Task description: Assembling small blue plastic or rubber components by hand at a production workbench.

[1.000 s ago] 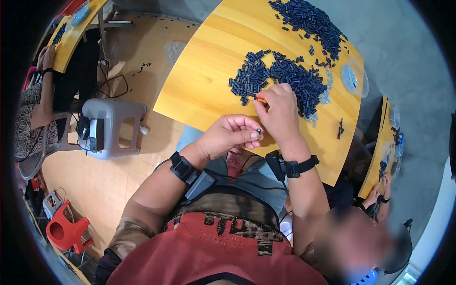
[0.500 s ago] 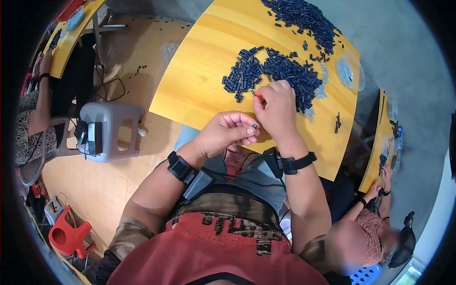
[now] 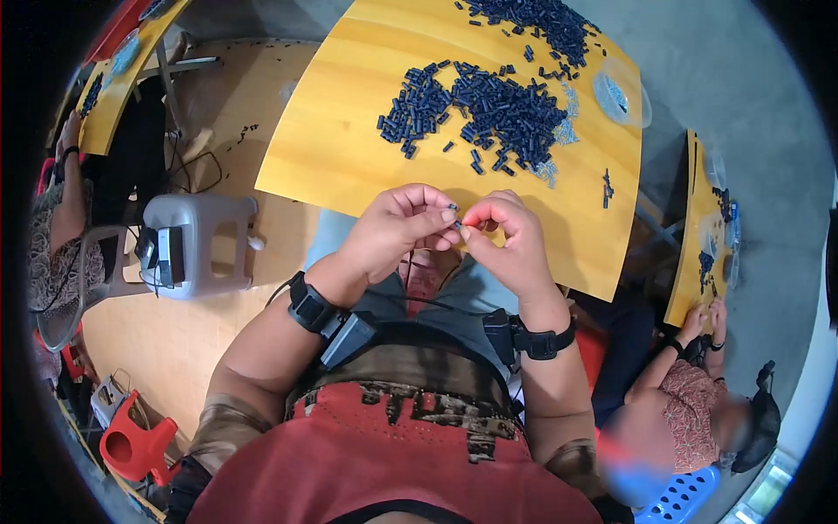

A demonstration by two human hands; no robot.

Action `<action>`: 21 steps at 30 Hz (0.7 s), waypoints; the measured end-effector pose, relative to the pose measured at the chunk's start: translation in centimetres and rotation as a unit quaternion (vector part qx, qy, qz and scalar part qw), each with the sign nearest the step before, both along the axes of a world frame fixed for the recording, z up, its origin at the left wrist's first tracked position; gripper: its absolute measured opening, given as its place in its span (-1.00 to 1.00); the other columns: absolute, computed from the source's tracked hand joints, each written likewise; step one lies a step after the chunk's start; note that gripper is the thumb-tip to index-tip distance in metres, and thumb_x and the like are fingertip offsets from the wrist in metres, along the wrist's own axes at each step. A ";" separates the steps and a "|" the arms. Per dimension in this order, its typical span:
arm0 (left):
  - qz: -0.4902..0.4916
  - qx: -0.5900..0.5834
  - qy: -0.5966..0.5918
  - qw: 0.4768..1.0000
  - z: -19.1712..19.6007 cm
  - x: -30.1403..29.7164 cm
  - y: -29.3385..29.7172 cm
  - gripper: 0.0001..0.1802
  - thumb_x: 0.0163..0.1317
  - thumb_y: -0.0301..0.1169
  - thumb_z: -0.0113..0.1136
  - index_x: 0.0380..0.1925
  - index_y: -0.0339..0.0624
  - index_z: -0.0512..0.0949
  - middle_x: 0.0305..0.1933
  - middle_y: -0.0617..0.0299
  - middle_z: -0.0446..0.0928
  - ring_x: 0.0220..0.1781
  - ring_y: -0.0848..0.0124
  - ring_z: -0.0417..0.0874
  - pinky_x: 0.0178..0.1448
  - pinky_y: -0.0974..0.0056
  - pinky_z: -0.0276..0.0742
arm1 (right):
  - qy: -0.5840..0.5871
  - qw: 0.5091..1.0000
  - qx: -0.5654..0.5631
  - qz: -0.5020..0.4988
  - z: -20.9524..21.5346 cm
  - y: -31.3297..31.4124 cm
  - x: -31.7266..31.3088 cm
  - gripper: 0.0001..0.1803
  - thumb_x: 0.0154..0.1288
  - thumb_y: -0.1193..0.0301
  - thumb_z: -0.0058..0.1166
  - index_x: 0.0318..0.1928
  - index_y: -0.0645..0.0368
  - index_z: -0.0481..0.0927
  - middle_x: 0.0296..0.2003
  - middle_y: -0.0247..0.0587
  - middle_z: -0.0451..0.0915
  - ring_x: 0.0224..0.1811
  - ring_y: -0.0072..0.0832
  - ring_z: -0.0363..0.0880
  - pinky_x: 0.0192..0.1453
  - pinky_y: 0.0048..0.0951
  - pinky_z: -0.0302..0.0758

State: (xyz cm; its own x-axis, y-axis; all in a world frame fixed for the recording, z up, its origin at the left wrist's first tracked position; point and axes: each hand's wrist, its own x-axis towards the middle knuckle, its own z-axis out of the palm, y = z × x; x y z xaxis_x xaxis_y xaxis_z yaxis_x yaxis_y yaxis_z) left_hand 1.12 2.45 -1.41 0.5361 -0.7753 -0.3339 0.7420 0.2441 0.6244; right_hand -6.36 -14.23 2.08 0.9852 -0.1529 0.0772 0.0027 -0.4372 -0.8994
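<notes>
Nearest us, our left hand point(image 3: 397, 229) and right hand point(image 3: 511, 240) meet just off the near edge of the yellow counter point(image 3: 349, 131), fingers of both pinched on one small dark part point(image 3: 455, 222) held between them over our lap; we judge a slipped pinch would drop it to the floor, since nothing lies beneath. Farther out, the loose heap of dark parts point(image 3: 497, 109) sits uncontained near the edge and could scatter if brushed. Beyond it, a clear shallow dish point(image 3: 621, 92) holds small pale pieces, too small to identify.
</notes>
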 end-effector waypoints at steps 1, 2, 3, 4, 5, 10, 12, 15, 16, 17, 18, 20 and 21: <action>0.001 0.011 -0.008 1.000 0.1 -0.3 -0.1 -0.87 0.25 -0.49 0.15 -0.21 -0.24 0.51 -0.29 0.23 0.57 -0.27 0.44 0.62 -0.15 0.38 0.55 | -0.001 1.000 0.002 -0.001 -0.3 -0.1 -0.4 -0.92 -0.09 0.54 0.15 -0.50 0.17 0.54 -0.54 -0.32 0.47 -0.37 -0.43 0.44 -0.32 -0.45 0.36; 0.000 0.013 -0.009 1.000 0.2 -0.5 -0.1 -0.87 0.25 -0.49 0.15 -0.21 -0.24 0.51 -0.29 0.23 0.57 -0.27 0.44 0.62 -0.15 0.38 0.55 | -0.004 1.000 0.013 -0.009 -0.7 -0.3 -0.7 -0.92 -0.08 0.53 0.16 -0.49 0.18 0.54 -0.53 -0.33 0.48 -0.37 -0.46 0.43 -0.32 -0.48 0.35; 0.002 0.016 -0.018 1.000 0.2 -0.7 -0.2 -0.88 0.24 -0.49 0.15 -0.22 -0.24 0.51 -0.30 0.23 0.58 -0.28 0.45 0.63 -0.17 0.38 0.55 | -0.008 1.000 0.024 -0.017 -0.9 -0.4 -1.1 -0.92 -0.07 0.53 0.17 -0.48 0.18 0.54 -0.53 -0.33 0.48 -0.38 -0.48 0.43 -0.33 -0.51 0.34; 0.005 0.019 -0.025 0.999 0.2 -1.1 -0.2 -0.88 0.24 -0.50 0.15 -0.23 -0.24 0.52 -0.31 0.23 0.58 -0.29 0.45 0.63 -0.20 0.38 0.56 | -0.008 0.999 0.027 -0.018 -1.0 -0.3 -1.3 -0.92 -0.07 0.53 0.17 -0.48 0.18 0.54 -0.53 -0.33 0.48 -0.38 -0.48 0.43 -0.33 -0.51 0.34; 0.004 0.022 -0.025 0.999 0.0 -1.4 -0.2 -0.88 0.24 -0.50 0.15 -0.23 -0.24 0.52 -0.31 0.23 0.58 -0.29 0.45 0.63 -0.20 0.38 0.56 | -0.005 0.999 0.035 -0.029 -1.1 -0.1 -1.6 -0.92 -0.05 0.53 0.16 -0.47 0.19 0.55 -0.52 -0.33 0.49 -0.40 -0.52 0.44 -0.34 -0.54 0.35; 0.067 0.033 0.014 0.997 0.0 -2.2 -0.6 -0.88 0.22 -0.50 0.17 -0.24 -0.24 0.53 -0.32 0.21 0.59 -0.31 0.46 0.62 -0.27 0.39 0.54 | 0.024 0.990 0.093 -0.107 -1.5 1.2 -2.5 -0.92 0.02 0.54 0.18 -0.41 0.23 0.57 -0.48 -0.33 0.54 -0.47 -0.64 0.48 -0.38 -0.62 0.39; 0.073 0.034 0.013 0.997 -0.1 -2.2 -0.7 -0.88 0.22 -0.50 0.18 -0.25 -0.24 0.53 -0.33 0.21 0.59 -0.32 0.46 0.62 -0.27 0.40 0.53 | 0.007 0.988 0.115 -0.107 -1.8 1.4 -2.7 -0.89 0.06 0.54 0.21 -0.36 0.26 0.59 -0.44 -0.32 0.57 -0.46 -0.68 0.50 -0.39 -0.65 0.41; 0.073 0.028 0.008 0.997 0.1 -2.5 -0.7 -0.88 0.21 -0.50 0.18 -0.25 -0.24 0.53 -0.33 0.22 0.60 -0.34 0.47 0.62 -0.28 0.41 0.52 | -0.004 0.981 0.162 -0.105 -1.9 1.4 -3.0 -0.88 0.10 0.52 0.24 -0.34 0.27 0.59 -0.43 -0.33 0.59 -0.45 -0.70 0.49 -0.38 -0.65 0.41; 0.068 0.023 0.002 0.997 0.3 -2.6 -0.7 -0.88 0.21 -0.49 0.18 -0.25 -0.24 0.53 -0.33 0.22 0.60 -0.34 0.48 0.61 -0.29 0.41 0.52 | -0.004 0.981 0.162 -0.105 -1.8 1.4 -3.0 -0.88 0.10 0.52 0.24 -0.34 0.27 0.59 -0.43 -0.33 0.59 -0.45 -0.70 0.49 -0.38 -0.65 0.41; 0.068 0.023 0.002 0.997 0.2 -2.7 -0.6 -0.88 0.21 -0.49 0.18 -0.25 -0.24 0.53 -0.33 0.22 0.60 -0.34 0.48 0.61 -0.29 0.41 0.52 | 0.013 0.976 0.188 -0.110 -1.7 1.4 -3.0 -0.88 0.12 0.52 0.23 -0.33 0.28 0.60 -0.43 -0.35 0.60 -0.45 -0.71 0.49 -0.38 -0.66 0.41; 0.066 0.025 0.008 0.997 0.1 -2.8 -0.6 -0.88 0.21 -0.49 0.19 -0.25 -0.23 0.53 -0.33 0.22 0.60 -0.35 0.49 0.61 -0.30 0.42 0.51 | 0.030 0.969 0.214 -0.116 -1.7 1.5 -3.0 -0.88 0.14 0.52 0.22 -0.31 0.28 0.60 -0.43 -0.37 0.60 -0.45 -0.73 0.48 -0.37 -0.67 0.41; 0.063 0.027 0.013 0.998 0.2 -2.9 -0.4 -0.88 0.21 -0.49 0.19 -0.26 -0.23 0.53 -0.32 0.22 0.60 -0.35 0.49 0.61 -0.31 0.42 0.51 | 0.035 0.963 0.240 -0.119 -1.9 1.5 -3.2 -0.88 0.14 0.52 0.21 -0.29 0.29 0.61 -0.43 -0.39 0.60 -0.45 -0.74 0.48 -0.36 -0.68 0.41; 0.044 0.016 0.014 0.999 0.4 -2.8 -0.3 -0.89 0.21 -0.48 0.19 -0.26 -0.23 0.54 -0.32 0.21 0.61 -0.36 0.49 0.60 -0.31 0.42 0.51 | 0.041 0.955 0.266 -0.122 -2.0 1.4 -3.2 -0.87 0.15 0.52 0.21 -0.28 0.29 0.62 -0.44 -0.41 0.61 -0.45 -0.76 0.47 -0.35 -0.69 0.41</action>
State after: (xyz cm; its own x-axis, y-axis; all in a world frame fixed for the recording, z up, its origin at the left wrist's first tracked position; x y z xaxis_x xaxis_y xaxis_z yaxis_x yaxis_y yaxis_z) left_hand -1.72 2.10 -0.98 0.5913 -0.7150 -0.3731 0.7360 0.2894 0.6120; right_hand -9.61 -12.85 0.11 0.9149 -0.3743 -0.1512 -0.1209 0.1033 -0.9873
